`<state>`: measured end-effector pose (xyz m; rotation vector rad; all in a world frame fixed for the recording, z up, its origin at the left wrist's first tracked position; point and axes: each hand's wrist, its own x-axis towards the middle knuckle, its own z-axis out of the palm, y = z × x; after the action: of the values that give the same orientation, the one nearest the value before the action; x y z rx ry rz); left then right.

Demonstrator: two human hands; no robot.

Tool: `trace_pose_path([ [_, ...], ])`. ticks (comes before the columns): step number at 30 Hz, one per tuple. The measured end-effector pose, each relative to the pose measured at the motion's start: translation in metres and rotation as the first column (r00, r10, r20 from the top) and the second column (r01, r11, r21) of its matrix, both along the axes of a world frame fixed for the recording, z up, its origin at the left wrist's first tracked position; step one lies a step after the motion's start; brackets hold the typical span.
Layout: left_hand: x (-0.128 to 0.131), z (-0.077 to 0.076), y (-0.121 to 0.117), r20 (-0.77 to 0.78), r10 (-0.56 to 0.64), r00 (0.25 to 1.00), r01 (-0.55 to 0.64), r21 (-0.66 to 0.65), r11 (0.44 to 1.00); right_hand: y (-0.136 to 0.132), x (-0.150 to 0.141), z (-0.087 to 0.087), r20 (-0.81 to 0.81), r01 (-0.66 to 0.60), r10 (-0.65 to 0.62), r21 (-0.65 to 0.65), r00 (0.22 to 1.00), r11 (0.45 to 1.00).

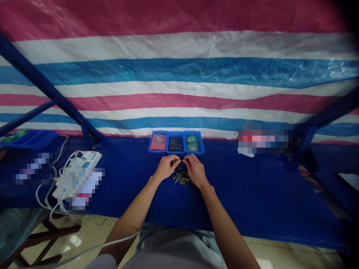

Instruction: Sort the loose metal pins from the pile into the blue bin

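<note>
My left hand (167,166) and my right hand (194,169) meet over the blue table, fingertips pinched close together. Whatever lies between the fingertips is too small to make out. Right below them spreads a loose pile of thin, brassy, screw-like metal pieces (181,177), partly covered by the hands. Just beyond the fingers stand three blue bins side by side. The left bin (157,152) holds a flat pinkish-red item with something greyish on it. Dark, thin screw-like pieces (175,144) fill the middle one. In the right bin are small pale and green pieces (192,143).
A white power strip (94,160) with tangled cables lies on the table (123,179) at the left. Farther left is another blue divided tray (39,139). Blue metal braces (42,80) rise at both sides before a striped tarp (179,71). A blurred item sits back right.
</note>
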<state>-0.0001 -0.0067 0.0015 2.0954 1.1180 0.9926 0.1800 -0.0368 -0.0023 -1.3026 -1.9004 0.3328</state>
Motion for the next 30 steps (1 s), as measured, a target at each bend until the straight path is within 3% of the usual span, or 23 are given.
trace_pose_path([
  [16,0.001,0.002,-0.002,0.011,0.004,1.0,-0.004,-0.005,1.0,0.001,0.001,-0.002,0.014,0.018,-0.019,0.009,1.0,1.0],
  [21,0.0,0.002,0.0,0.058,0.036,0.998,-0.035,-0.019,0.999,-0.007,0.003,0.027,-0.062,0.045,-0.04,0.089,0.997,0.995],
  [24,-0.001,0.0,0.001,0.065,0.033,0.997,-0.031,-0.03,0.999,-0.051,-0.014,0.05,-0.006,-0.105,0.107,0.136,0.994,0.985],
  [26,-0.002,-0.001,0.001,0.068,0.023,0.997,-0.02,-0.034,0.999,-0.099,-0.032,0.048,0.106,-0.365,0.353,0.132,0.93,0.921],
  [28,-0.002,-0.002,0.001,0.071,0.025,0.997,-0.022,-0.035,0.999,-0.15,-0.047,0.025,0.196,-0.579,0.555,0.092,0.808,0.81],
  [30,-0.001,-0.002,0.001,0.071,0.033,0.997,-0.03,-0.039,0.999,-0.191,-0.052,-0.015,0.216,-0.638,0.637,-0.073,0.74,0.766],
])
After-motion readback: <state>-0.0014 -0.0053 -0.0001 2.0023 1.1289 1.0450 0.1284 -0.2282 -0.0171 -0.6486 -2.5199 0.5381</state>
